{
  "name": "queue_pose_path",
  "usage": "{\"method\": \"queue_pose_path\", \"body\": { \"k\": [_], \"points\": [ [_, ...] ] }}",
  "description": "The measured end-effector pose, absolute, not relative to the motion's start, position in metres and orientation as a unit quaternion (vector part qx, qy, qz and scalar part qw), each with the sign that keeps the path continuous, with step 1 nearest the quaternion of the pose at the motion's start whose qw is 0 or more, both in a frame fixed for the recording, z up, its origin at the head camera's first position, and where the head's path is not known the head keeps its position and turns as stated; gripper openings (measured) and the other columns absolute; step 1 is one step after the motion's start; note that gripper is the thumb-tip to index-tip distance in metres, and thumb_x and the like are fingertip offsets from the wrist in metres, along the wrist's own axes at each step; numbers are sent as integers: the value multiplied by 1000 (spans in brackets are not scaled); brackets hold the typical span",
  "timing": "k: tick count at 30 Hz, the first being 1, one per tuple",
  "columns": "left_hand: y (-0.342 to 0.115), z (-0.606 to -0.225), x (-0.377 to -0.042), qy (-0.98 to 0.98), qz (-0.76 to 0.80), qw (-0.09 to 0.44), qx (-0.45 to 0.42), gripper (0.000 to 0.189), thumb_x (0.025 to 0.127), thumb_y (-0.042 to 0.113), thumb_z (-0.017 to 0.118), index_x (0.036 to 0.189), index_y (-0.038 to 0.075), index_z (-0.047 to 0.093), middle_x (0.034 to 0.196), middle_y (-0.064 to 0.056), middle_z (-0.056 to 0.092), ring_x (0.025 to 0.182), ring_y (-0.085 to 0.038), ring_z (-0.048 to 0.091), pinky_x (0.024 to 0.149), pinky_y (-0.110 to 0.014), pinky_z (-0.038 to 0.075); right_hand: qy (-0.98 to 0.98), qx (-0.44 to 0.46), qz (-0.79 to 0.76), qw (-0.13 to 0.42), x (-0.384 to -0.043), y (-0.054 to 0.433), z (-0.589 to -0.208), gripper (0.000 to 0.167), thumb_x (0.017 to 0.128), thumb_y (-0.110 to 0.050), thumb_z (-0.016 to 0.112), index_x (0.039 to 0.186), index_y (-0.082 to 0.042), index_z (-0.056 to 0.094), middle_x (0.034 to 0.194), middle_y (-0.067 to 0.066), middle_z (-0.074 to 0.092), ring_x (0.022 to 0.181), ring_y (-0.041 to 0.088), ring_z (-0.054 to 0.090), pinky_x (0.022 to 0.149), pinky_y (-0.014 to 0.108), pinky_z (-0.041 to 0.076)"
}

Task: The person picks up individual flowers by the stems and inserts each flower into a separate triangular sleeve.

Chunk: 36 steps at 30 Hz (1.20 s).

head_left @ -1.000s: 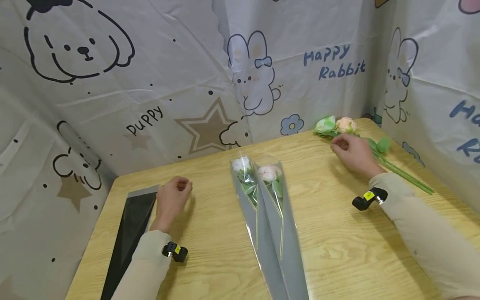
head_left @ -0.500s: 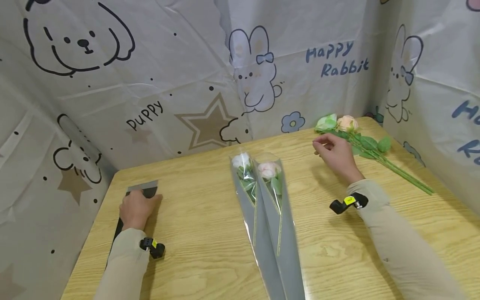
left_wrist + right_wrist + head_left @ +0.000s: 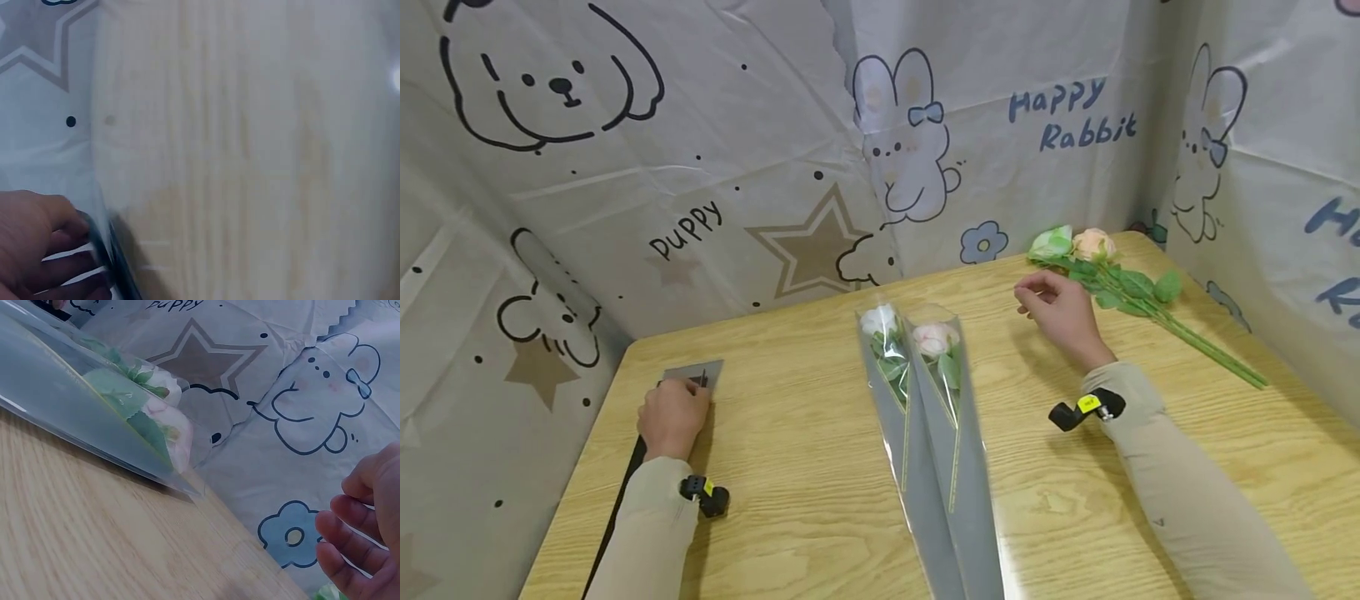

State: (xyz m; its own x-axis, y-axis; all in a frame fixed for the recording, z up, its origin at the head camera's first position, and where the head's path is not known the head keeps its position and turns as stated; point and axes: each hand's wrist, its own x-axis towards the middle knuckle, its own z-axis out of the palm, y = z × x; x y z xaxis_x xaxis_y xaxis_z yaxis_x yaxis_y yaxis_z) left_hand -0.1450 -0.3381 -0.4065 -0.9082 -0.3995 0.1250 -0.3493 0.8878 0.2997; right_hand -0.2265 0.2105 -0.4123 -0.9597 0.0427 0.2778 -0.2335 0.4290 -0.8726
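Note:
My left hand (image 3: 673,419) pinches the upper part of a black flower-wrapping sleeve (image 3: 713,372) with a grey top edge, at the table's left. In the left wrist view, the thumb and fingers meet the dark sleeve's edge (image 3: 125,278), which tilts up from the table. The hand and forearm hide much of the sleeve. My right hand (image 3: 1063,317) hovers with loosely curled fingers and holds nothing. Beside it lie two artificial flowers, one pale green (image 3: 1051,243) and one peach (image 3: 1094,245), with long green stems (image 3: 1213,350).
Two grey sleeves lie side by side mid-table, one with a white flower (image 3: 880,320), the other with a pale pink flower (image 3: 936,340). A printed cloth (image 3: 790,100) hangs behind and at both sides of the wooden table (image 3: 790,483).
My left hand has moved left onto the black sleeve and now pinches it, lifting its edge slightly. The right hand has drawn left, away from the loose flowers.

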Motion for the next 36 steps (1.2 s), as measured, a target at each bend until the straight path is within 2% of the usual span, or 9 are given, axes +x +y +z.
{"method": "queue_pose_path", "body": {
  "k": [2,5,10,15,19,23,27,31,36],
  "points": [
    [-337,-405,-146,-964,-133,116,197,30,98,17,49,85,-3,67,75,-23,66,64,-37,61,52,-44,44,-835,58,532,131,-226,211,-412,26,103,-29,65,113,-6,71,103,9,72,76,-4,66,70,14,56],
    [-334,-399,-148,-956,-138,158,204,25,96,14,44,86,-1,60,72,-23,63,60,-39,57,50,-46,42,-832,60,536,132,-226,211,-411,26,103,-28,65,114,-5,71,104,11,72,78,-1,68,70,13,57],
    [-324,-382,-148,-942,-159,223,193,28,95,11,48,111,-4,64,89,-33,71,69,-49,64,57,-59,47,-831,61,538,131,-224,208,-408,27,103,-28,65,114,-5,71,104,11,73,80,3,70,70,13,57],
    [-305,-364,-146,-933,-168,279,155,24,95,8,54,112,-2,66,98,-29,76,75,-48,68,62,-56,47,-833,67,534,127,-221,204,-405,26,103,-28,65,114,-5,71,105,13,74,78,-2,68,71,13,57],
    [-284,-354,-142,-929,-156,323,95,17,94,5,60,108,-1,68,103,-26,78,73,-45,71,60,-49,45,-839,84,525,118,-219,199,-402,25,102,-26,65,113,-4,72,106,18,74,77,-1,68,70,13,56],
    [-262,-351,-137,-919,-151,364,17,14,94,1,66,106,-3,70,99,-25,78,62,-41,70,50,-40,42,-842,107,523,82,-217,190,-399,26,103,-28,65,112,-6,72,107,23,74,80,9,71,72,19,58],
    [-237,-352,-134,-904,-157,396,-36,12,93,1,69,105,-2,71,96,-23,79,61,-39,71,45,-42,45,-835,121,536,40,-213,179,-396,27,103,-29,65,113,-5,71,110,25,73,83,14,72,79,32,63],
    [-206,-352,-134,-892,-156,415,-87,10,93,0,69,103,-1,71,92,-21,79,66,-36,74,48,-46,55,-818,134,559,-15,-206,167,-395,28,103,-23,65,115,1,69,111,23,73,82,10,72,80,36,65],
    [-166,-351,-132,-880,-187,412,-145,9,91,-2,69,100,-3,71,91,-20,78,76,-33,78,60,-44,64,-773,149,607,-104,-197,151,-394,28,105,-20,62,118,5,67,111,26,73,84,22,76,78,35,66]
  ]
}}
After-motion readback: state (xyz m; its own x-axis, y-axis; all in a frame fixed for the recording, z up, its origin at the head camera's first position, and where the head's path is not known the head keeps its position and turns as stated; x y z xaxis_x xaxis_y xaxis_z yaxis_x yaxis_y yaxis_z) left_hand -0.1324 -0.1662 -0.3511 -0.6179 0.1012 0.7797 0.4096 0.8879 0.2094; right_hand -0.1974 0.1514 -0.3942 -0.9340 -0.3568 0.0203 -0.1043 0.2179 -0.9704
